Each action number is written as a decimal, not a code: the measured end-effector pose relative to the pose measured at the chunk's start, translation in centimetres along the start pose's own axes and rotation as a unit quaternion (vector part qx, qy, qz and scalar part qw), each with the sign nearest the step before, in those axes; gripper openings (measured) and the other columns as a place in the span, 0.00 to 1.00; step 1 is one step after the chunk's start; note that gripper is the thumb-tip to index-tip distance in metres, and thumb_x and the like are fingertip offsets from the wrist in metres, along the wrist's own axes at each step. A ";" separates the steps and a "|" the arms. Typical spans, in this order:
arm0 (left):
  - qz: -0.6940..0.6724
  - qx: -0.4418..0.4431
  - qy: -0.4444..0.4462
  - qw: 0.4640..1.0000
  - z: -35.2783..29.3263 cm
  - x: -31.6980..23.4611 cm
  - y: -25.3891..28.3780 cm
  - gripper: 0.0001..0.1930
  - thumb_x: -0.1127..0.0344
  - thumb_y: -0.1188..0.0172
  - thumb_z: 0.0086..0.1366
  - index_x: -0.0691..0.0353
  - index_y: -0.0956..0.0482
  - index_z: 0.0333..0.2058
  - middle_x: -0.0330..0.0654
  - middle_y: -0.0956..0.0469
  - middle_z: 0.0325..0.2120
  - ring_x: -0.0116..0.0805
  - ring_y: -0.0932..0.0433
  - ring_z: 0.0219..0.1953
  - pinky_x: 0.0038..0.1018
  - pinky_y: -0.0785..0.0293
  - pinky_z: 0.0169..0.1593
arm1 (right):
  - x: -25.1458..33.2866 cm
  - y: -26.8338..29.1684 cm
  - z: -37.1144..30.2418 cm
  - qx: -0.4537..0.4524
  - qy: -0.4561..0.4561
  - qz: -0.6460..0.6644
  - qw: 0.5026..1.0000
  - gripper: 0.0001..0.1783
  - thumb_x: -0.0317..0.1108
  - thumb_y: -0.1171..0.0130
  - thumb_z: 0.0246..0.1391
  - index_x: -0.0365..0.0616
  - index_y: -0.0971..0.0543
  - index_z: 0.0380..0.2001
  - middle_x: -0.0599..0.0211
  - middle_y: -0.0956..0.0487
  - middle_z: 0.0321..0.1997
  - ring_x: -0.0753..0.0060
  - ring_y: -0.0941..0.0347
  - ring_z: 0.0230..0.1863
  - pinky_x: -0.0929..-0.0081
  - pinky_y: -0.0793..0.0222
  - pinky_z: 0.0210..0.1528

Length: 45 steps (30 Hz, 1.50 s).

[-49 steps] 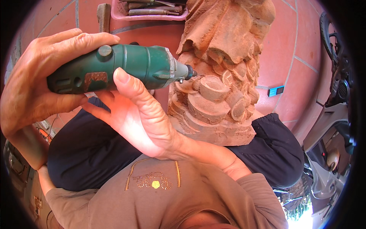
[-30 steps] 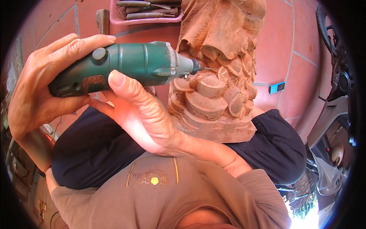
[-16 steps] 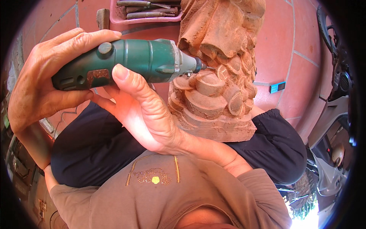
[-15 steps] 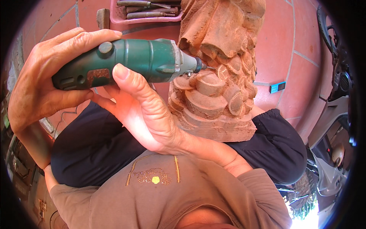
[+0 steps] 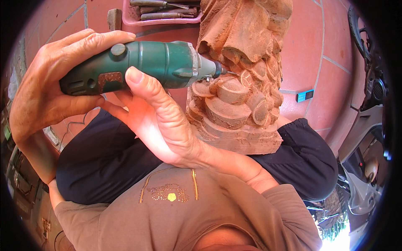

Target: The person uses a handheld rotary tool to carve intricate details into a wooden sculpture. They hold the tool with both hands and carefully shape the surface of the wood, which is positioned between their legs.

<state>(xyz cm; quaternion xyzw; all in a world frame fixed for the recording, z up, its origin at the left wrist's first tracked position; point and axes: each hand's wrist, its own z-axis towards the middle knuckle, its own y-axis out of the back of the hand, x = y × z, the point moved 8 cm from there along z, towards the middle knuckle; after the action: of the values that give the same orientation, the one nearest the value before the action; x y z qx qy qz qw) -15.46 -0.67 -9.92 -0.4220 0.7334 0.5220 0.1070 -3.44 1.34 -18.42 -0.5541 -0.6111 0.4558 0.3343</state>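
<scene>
A green rotary tool (image 5: 157,62) with a grey nose lies level in front of me, pointing right. My left hand (image 5: 44,83) wraps its rear end, thumb below and fingers over the top. From beneath, my right hand (image 5: 163,119) grips the body, with its thumb up along the near side and its other fingers mostly hidden. The thin bit (image 5: 233,73) reaches a rounded, carved form on a reddish-brown wood carving (image 5: 228,111); whether it touches I cannot tell exactly. The carving has draped folds above, stacked round shapes below and a flat base between my legs.
A pink tray (image 5: 161,22) of wooden-handled carving tools stands at the far side, beside a wooden handle or block (image 5: 114,19). A blue phone (image 5: 305,96) lies on the red tiles right of the carving. Part of a motorbike (image 5: 368,138) stands at the right edge.
The rotary tool and both hands have shifted very slightly up and right. The carving's position in the picture has moved by a similar small amount.
</scene>
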 end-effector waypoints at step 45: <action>-0.018 -0.021 0.029 0.999 -0.8 0.4 0.2 0.46 0.68 0.30 0.34 0.62 0.26 0.60 0.51 0.23 0.38 0.51 0.21 0.40 0.39 0.24 0.47 | 0.2 -0.8 0.2 -0.007 -0.004 0.047 0.999 0.24 0.42 0.33 0.62 0.50 0.28 0.57 0.71 0.24 0.57 0.71 0.30 0.62 0.58 0.37 0.68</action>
<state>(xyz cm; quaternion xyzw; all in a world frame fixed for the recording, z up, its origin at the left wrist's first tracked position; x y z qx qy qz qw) -15.63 -1.57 -9.63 -0.4525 0.7172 0.5230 0.0857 -3.96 1.52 -17.75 -0.5829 -0.5887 0.4691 0.3060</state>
